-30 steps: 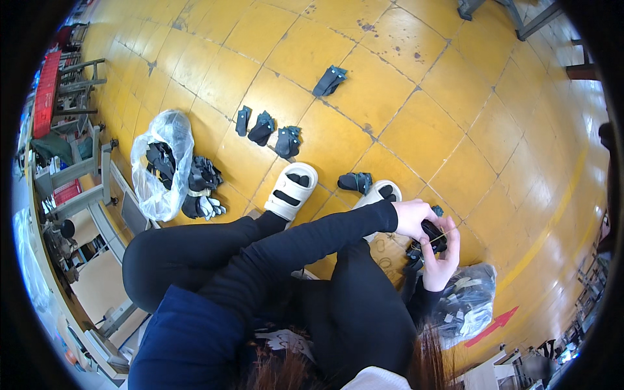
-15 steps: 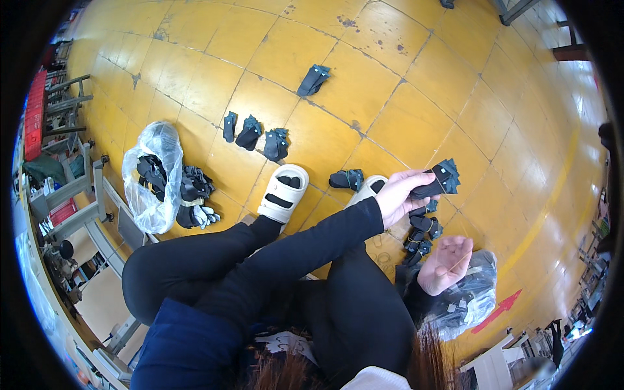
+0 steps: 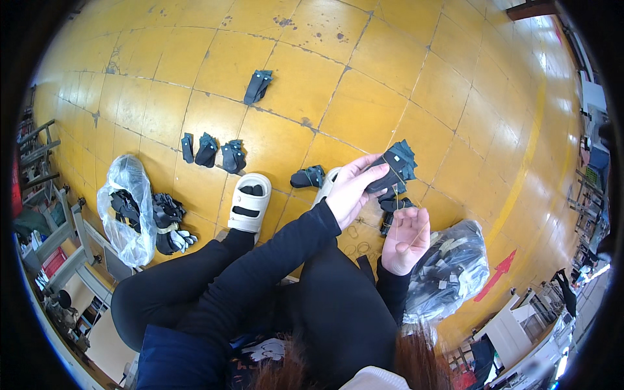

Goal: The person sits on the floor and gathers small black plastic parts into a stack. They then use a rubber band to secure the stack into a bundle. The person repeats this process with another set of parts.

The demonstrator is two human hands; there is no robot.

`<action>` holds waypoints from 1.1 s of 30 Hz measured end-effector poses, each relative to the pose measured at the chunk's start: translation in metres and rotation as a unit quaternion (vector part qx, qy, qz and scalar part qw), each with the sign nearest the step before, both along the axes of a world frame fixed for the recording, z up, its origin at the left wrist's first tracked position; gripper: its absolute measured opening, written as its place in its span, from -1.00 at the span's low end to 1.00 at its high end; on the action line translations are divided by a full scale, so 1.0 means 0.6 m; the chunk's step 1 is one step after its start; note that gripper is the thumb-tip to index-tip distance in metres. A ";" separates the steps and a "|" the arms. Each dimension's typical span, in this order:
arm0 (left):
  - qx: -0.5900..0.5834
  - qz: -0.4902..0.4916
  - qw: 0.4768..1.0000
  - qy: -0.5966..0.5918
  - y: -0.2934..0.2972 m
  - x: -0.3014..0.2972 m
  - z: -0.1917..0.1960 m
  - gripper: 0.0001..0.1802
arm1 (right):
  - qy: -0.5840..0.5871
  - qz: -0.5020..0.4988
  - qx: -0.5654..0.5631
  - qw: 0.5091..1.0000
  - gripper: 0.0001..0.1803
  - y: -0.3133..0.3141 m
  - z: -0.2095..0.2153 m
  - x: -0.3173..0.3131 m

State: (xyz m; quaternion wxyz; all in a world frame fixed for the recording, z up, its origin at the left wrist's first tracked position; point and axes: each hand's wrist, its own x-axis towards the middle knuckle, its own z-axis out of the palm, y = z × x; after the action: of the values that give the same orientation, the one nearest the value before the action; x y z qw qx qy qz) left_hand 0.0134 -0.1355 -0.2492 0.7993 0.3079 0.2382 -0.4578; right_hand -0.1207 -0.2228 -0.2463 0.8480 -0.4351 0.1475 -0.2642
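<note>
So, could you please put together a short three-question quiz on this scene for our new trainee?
1. True or false: the left hand grips a dark bundle.
2. The right hand is: A) palm up and open, B) closed on a bag, C) resting on a sandal.
3. What lies on the floor beside the right knee?

Key: 1 true. 2 A. 3 A clear plastic bag of dark pieces.

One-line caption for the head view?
Seated on a yellow tiled floor, left hand holds a dark bundle; right hand open beside it.
</note>
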 end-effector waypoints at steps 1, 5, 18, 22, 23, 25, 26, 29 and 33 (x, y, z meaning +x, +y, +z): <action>-0.002 -0.004 1.000 -0.001 -0.001 0.000 -0.002 -0.63 | -0.019 0.015 -0.013 1.000 -0.17 0.000 0.001 0.004; -0.012 -0.089 0.993 -0.082 0.004 0.005 -0.005 -0.59 | -0.007 -0.021 -0.049 0.999 -0.22 -0.006 -0.008 0.002; -0.101 -0.090 0.984 -0.113 0.021 -0.009 -0.062 -0.55 | 0.291 0.108 -0.187 0.932 -0.51 -0.038 -0.030 0.025; -0.074 -0.114 0.981 -0.136 0.014 -0.020 -0.063 -0.52 | 0.318 0.036 -0.145 0.936 -0.70 -0.005 -0.028 0.073; -0.024 -0.154 0.957 -0.245 0.011 -0.020 -0.071 -0.48 | 0.301 0.024 -0.137 0.943 -0.69 -0.007 -0.032 0.075; 0.101 -0.287 0.862 -0.406 0.010 -0.008 -0.068 -0.34 | 0.278 0.017 -0.151 0.948 -0.64 -0.008 -0.035 0.076; 0.149 -0.333 0.809 -0.461 0.009 -0.004 -0.057 -0.30 | 0.295 0.009 -0.151 0.943 -0.62 -0.008 -0.037 0.075; 0.143 -0.317 0.747 -0.567 0.007 -0.018 -0.051 -0.18 | 0.325 -0.002 -0.151 0.934 -0.53 0.003 -0.044 0.074; 0.122 -0.396 0.675 -0.610 0.024 0.007 -0.039 -0.20 | 0.298 -0.011 -0.121 0.947 -0.50 0.003 -0.046 0.072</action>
State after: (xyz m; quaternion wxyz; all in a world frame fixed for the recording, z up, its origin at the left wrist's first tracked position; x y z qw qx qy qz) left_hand 0.0178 -0.1210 -0.2724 0.4658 0.6790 -0.3934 -0.4089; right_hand -0.0776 -0.2208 -0.2737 0.7032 -0.5921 0.3651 -0.1471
